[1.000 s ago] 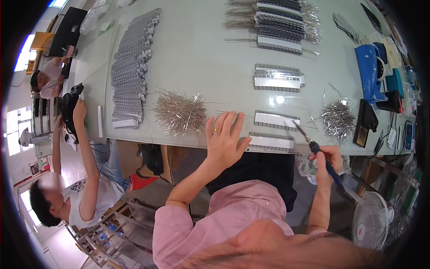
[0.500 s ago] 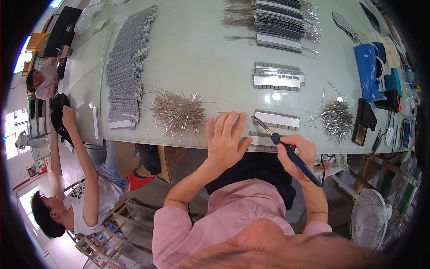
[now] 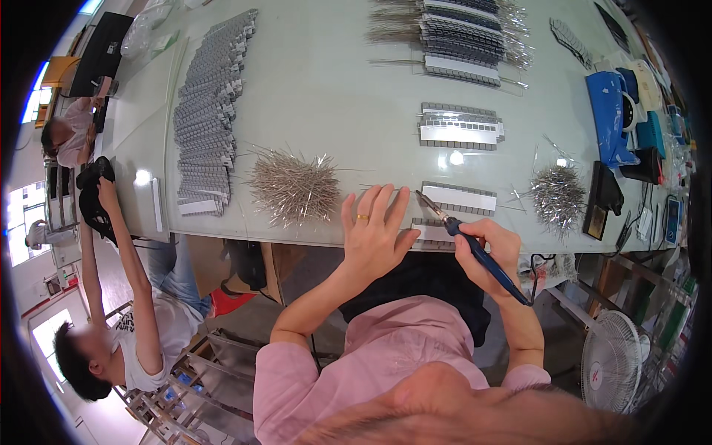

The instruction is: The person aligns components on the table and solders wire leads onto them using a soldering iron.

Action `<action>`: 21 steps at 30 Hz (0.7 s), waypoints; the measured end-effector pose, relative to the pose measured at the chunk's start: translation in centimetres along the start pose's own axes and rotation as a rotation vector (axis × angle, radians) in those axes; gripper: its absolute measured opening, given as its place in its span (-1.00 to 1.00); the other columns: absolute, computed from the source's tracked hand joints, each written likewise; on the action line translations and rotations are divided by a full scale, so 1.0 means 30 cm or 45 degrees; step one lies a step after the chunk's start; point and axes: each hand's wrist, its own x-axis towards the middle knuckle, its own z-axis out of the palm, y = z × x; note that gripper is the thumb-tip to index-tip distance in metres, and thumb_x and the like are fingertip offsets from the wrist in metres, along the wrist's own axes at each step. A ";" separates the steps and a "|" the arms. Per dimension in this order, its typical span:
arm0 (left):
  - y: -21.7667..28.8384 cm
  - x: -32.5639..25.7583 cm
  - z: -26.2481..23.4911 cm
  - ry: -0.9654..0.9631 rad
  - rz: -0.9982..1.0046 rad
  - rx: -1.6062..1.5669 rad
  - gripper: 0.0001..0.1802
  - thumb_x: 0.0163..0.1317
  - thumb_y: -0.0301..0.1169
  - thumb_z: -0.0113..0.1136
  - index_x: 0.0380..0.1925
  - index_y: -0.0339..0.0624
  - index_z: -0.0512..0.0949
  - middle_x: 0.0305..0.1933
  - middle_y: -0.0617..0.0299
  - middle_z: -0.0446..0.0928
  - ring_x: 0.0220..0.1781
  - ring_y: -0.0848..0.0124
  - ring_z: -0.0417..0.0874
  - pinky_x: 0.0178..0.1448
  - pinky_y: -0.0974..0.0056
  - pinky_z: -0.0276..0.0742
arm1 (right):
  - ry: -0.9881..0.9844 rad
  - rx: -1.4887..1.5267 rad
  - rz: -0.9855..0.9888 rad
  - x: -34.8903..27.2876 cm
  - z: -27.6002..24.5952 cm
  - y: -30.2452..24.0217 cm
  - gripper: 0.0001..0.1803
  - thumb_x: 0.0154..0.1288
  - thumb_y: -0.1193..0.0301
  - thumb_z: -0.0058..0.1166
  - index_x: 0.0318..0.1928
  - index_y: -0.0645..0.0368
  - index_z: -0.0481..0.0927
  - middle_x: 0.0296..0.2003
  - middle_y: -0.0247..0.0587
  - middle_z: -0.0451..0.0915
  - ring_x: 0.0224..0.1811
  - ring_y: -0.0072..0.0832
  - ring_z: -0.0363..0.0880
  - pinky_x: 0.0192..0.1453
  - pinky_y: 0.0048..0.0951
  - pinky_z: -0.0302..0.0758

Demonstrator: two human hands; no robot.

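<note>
In my right hand (image 3: 487, 251) is a soldering iron (image 3: 486, 259) with a dark blue handle. Its metal tip points up and left, close to the left end of a grey and white segmented strip (image 3: 460, 199). My left hand (image 3: 377, 226), wearing a ring, rests at the table edge with its fingers stretched out, just left of that strip. A thin wire shows by its fingertips; whether they press on it is hidden. A second strip (image 3: 432, 231) lies nearer me, partly behind the iron and right hand. Left of my left hand is a pile of metal wire pins (image 3: 295, 187).
A smaller pin pile (image 3: 558, 196) lies right. Beyond are stacked strips (image 3: 458, 127) and a wired bundle (image 3: 461, 37). A long row of strips (image 3: 208, 111) runs along the left. A blue holder (image 3: 612, 119) stands far right, a fan (image 3: 610, 363) below. Co-workers sit left.
The iron's tip has shifted slightly left and up with my right hand. My left hand stays almost still. At the left, a co-worker's arms and the black item they hold have moved.
</note>
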 end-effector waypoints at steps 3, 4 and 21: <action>-0.001 0.000 0.002 0.002 0.006 0.001 -0.29 0.13 -0.08 0.31 0.28 -0.10 0.48 0.28 0.11 0.37 0.35 0.16 0.30 0.43 -0.17 0.02 | 0.000 0.003 0.004 -0.001 0.000 0.004 -0.84 0.09 0.58 0.28 -0.27 0.26 0.62 -0.52 -0.24 0.62 -0.60 -0.58 0.48 -0.49 -0.57 0.39; -0.001 0.001 0.002 0.001 0.007 0.000 -0.29 0.13 -0.07 0.31 0.28 -0.10 0.48 0.29 0.12 0.37 0.35 0.16 0.30 0.43 -0.17 0.02 | 0.000 0.003 0.007 -0.001 0.001 0.005 -0.84 0.09 0.58 0.28 -0.27 0.26 0.62 -0.52 -0.24 0.62 -0.60 -0.58 0.48 -0.49 -0.57 0.39; -0.010 -0.017 -0.010 -0.022 0.006 0.046 -0.27 0.12 -0.05 0.30 0.30 -0.08 0.46 0.38 0.11 0.32 0.40 0.16 0.27 0.46 -0.17 -0.05 | -0.047 -0.006 -0.195 0.035 -0.012 0.026 -0.78 0.00 0.59 0.36 -0.33 0.20 0.58 -0.54 -0.26 0.58 -0.66 -0.48 0.51 -0.60 -0.51 0.40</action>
